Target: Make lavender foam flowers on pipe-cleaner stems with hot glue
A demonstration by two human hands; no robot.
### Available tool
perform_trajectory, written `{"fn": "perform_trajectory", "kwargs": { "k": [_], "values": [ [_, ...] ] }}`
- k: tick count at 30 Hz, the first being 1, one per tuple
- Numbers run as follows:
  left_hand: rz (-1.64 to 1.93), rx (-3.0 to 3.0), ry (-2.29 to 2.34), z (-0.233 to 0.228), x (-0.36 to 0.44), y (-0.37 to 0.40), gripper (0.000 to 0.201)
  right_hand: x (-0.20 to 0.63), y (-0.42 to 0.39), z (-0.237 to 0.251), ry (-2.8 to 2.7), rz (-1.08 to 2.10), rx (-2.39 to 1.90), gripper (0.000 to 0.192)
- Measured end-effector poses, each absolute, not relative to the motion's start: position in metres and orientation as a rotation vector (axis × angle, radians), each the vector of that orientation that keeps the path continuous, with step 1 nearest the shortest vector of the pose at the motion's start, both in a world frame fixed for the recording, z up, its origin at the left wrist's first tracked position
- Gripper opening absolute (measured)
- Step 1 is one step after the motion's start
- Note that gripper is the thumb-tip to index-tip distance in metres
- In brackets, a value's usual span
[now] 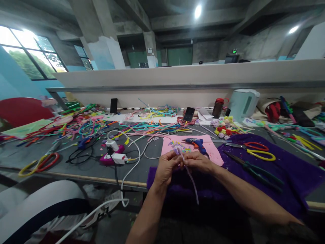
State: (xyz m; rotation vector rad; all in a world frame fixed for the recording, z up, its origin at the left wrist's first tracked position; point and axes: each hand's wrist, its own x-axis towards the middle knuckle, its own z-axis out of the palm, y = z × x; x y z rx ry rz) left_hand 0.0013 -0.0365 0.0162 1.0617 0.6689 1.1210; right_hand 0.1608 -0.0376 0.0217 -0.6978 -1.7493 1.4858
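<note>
Both hands meet over the near edge of a pink sheet (169,144). Between their fingertips is a lilac pipe cleaner (194,188), looped at the top, its loose tail hanging down toward me. My left hand (166,167) pinches the looped part from the left. From the right, my right hand (199,161) pinches the same pipe cleaner just below the loop. Behind them on the sheet lie a blue hot glue gun (200,145) and small coloured pipe cleaner pieces (186,149). The exact finger contact is partly hidden.
Right of my hands, a purple cloth (286,159) carries red-and-yellow scissors (261,155) and dark green-handled pliers (261,173). A power strip with plugs (119,158) and white cables lies left. Pipe cleaners (86,125) cover the back. A kettle (245,105) stands back right.
</note>
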Motion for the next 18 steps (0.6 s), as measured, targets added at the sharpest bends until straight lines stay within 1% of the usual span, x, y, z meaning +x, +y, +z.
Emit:
{"fn": "perform_trajectory", "kwargs": {
  "k": [3, 10, 13, 18],
  "values": [
    [1.163, 1.104, 0.681, 0.017, 0.002, -0.04, 0.019, 0.161, -0.037, 0.021, -1.784, 1.494, -0.697, 0.029],
    [1.204, 1.067, 0.76, 0.021, 0.003, -0.043, 0.023, 0.163, -0.035, 0.02, -1.875, 1.462, -0.675, 0.032],
    [1.226, 1.094, 0.771, 0.026, 0.003, -0.045, 0.022, 0.165, -0.034, 0.02, -1.799, 1.434, -0.706, 0.03],
    [1.238, 1.179, 0.814, 0.032, 0.004, -0.047, 0.018, 0.168, -0.03, 0.02, -1.544, 1.302, -0.793, 0.025]
  ]
}}
